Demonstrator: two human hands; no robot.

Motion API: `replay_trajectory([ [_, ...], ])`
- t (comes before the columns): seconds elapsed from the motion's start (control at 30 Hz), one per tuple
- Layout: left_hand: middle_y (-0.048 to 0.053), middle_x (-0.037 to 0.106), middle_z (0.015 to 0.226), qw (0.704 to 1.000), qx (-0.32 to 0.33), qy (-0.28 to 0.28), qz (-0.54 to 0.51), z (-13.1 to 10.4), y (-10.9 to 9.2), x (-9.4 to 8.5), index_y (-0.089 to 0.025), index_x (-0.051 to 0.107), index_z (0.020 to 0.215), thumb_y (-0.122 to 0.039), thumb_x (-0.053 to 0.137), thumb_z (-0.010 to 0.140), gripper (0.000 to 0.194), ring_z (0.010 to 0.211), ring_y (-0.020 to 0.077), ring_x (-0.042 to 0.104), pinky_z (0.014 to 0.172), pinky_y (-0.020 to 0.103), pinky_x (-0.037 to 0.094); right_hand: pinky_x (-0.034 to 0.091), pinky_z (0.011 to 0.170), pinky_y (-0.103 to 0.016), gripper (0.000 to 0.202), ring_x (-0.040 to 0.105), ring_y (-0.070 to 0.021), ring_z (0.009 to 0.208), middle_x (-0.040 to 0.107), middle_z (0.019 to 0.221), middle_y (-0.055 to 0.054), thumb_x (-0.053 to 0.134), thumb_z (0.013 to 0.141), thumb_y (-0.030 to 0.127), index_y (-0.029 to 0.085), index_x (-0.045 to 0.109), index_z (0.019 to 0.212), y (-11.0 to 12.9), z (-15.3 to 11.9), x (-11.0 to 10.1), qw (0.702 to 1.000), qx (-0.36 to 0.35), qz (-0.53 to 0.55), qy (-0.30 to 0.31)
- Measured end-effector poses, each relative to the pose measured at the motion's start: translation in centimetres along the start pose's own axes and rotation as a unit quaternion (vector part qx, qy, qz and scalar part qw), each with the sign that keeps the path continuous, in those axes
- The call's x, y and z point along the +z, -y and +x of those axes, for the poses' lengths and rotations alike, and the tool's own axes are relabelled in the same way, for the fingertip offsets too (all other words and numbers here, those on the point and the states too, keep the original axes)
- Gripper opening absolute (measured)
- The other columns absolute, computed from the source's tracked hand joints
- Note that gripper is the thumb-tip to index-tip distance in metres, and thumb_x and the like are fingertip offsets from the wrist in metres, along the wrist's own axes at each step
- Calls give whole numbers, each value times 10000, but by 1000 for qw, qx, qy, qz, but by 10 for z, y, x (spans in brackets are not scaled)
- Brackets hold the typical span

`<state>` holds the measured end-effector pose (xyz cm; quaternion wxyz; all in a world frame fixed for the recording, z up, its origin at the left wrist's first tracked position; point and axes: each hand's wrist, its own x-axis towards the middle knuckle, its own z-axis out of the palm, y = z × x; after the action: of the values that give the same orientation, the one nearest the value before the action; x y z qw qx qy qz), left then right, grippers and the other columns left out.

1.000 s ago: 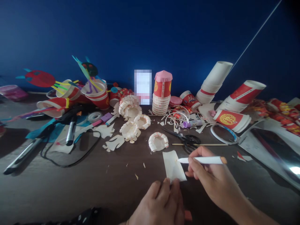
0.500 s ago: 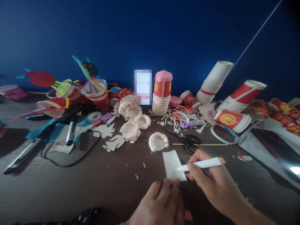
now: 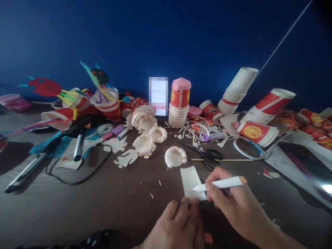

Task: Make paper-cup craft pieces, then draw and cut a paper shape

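My right hand (image 3: 228, 193) is closed round a white marker (image 3: 223, 183) with an orange end. The marker's tip points left and meets a small pale piece of paper (image 3: 190, 178), or is just above it. At the paper's near edge my left hand (image 3: 178, 221) holds it down against the table, knuckles up and fingers close together. That hand hides the paper's near end. A small reddish piece (image 3: 208, 238) shows beside the left hand. Just beyond the paper sits a ring-shaped cut cup base (image 3: 175, 157) with folded edges.
Black scissors (image 3: 207, 154) and a thin wooden stick (image 3: 233, 160) lie behind my right hand. More cut cup bases (image 3: 144, 143), paper scraps and stacked paper cups (image 3: 178, 114) stand farther back. A tablet-like device (image 3: 303, 159) is at right, a black-and-silver stand (image 3: 28, 173) at left.
The marker and my right hand have shifted slightly left across the paper. My left hand and the paper have stayed in place.
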<state>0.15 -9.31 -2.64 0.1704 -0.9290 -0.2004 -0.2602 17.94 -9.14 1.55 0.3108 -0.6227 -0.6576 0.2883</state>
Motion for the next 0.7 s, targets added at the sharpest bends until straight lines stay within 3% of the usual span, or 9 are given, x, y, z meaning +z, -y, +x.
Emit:
replay_trajectory([
  [0.3,54,696,930,999,-16,-35,-8,1,0,2,-112,643,903,-208,458,895,209,813,189,616,694,299,399,382,421,-223,259,478,-119,432,502,478,45,431,859,377,214,488,666,1,1,0,1000,1,-1,6],
  [0.57,58,692,955,1000,-8,-8,-6,1,0,0,-114,635,926,-234,485,894,195,833,189,615,695,295,410,379,407,-223,273,473,-120,420,502,474,44,421,862,393,217,490,665,0,0,0,1000,-2,-15,4],
  [0.7,59,693,948,1000,-12,-21,-7,0,-1,2,-115,631,896,-230,485,893,186,824,195,618,687,300,411,380,403,-220,266,473,-118,415,501,472,46,426,861,386,217,493,667,0,1,1,1000,-4,-13,1],
])
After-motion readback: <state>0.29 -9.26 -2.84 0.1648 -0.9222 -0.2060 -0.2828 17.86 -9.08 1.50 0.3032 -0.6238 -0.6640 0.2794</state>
